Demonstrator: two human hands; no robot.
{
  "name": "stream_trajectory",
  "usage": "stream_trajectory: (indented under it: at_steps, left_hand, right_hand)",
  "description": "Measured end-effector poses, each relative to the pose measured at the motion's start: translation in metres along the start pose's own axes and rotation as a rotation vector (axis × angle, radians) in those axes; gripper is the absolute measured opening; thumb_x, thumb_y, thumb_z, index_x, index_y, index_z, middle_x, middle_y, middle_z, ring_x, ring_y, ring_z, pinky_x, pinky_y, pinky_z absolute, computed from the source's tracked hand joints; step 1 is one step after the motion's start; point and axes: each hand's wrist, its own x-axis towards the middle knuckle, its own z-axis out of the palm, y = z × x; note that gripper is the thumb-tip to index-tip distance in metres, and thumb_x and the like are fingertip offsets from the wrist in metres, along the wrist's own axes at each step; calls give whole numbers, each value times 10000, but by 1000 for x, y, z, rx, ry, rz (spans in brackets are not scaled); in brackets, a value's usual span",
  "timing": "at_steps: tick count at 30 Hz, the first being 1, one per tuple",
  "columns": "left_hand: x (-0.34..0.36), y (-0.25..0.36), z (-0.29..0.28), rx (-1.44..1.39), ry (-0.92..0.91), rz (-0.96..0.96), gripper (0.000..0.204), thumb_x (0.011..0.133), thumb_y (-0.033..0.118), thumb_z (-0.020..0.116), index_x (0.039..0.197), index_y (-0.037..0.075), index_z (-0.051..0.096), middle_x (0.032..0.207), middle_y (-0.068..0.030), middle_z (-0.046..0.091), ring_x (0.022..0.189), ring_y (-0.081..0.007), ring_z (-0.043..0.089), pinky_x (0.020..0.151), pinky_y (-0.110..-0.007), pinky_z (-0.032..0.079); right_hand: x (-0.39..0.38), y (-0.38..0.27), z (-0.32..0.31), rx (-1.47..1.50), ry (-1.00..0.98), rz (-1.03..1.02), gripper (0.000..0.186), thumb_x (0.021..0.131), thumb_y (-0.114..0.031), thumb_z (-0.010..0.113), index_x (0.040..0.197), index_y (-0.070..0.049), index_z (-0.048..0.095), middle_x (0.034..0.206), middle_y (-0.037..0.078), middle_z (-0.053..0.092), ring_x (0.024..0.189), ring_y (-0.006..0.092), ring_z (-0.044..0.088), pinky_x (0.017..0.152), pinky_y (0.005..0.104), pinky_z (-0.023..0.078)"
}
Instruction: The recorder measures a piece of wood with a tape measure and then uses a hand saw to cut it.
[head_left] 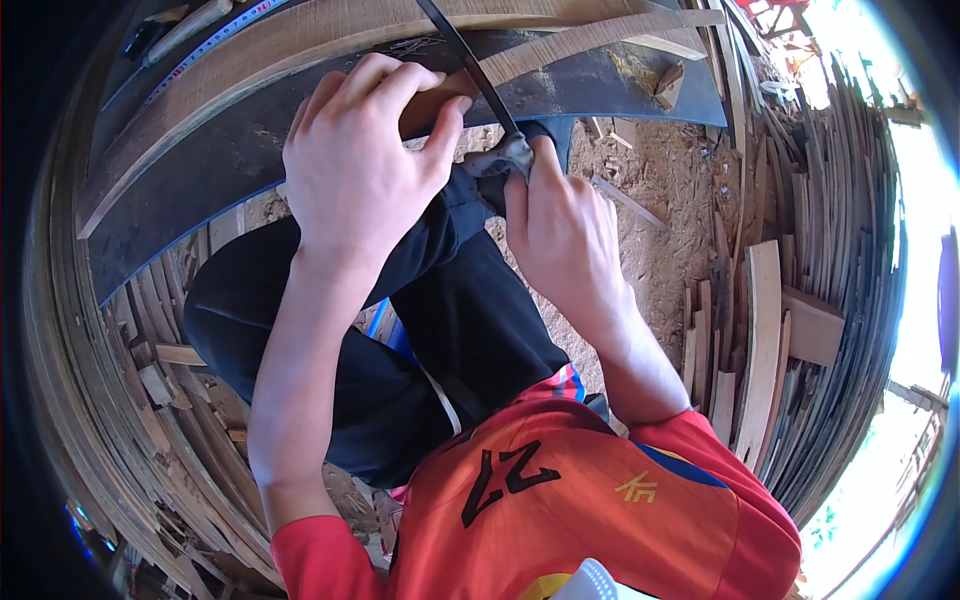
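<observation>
My left hand (pixel 355 170) is curled over a curved wooden strip (pixel 560 50), its fingers pressed at the near edge beside a long dark blade (pixel 465 55). My right hand (pixel 560 220) grips the tool's grey handle (pixel 505 152) just below the dark board's near edge, with the blade running up across the strip. The strip lies on a long dark board (pixel 170 205), along with another curved plank (pixel 230 75). What sits under my left fingertips is partly hidden.
A measuring tape (pixel 220 30) lies at the upper left. A small wood offcut (pixel 668 85) rests on the board. My legs in black trousers (pixel 460 320) are below, over a dirt floor (pixel 650 170) with scraps. Stacked wooden slats (pixel 820 200) line both sides.
</observation>
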Motion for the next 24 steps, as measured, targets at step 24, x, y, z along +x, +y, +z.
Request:
stream_trajectory:
  at_steps: [24]
  left_hand:
    - [4,-1,-2,-35,-56,38,181,887,238,794,953,91,711,965,-40,703,930,-301,690,832,-421,540]
  right_hand:
    - [-7,-1,-2,35,-12,28,232,968,-183,614,988,19,500,632,218,647,575,429,662,541,532,530]
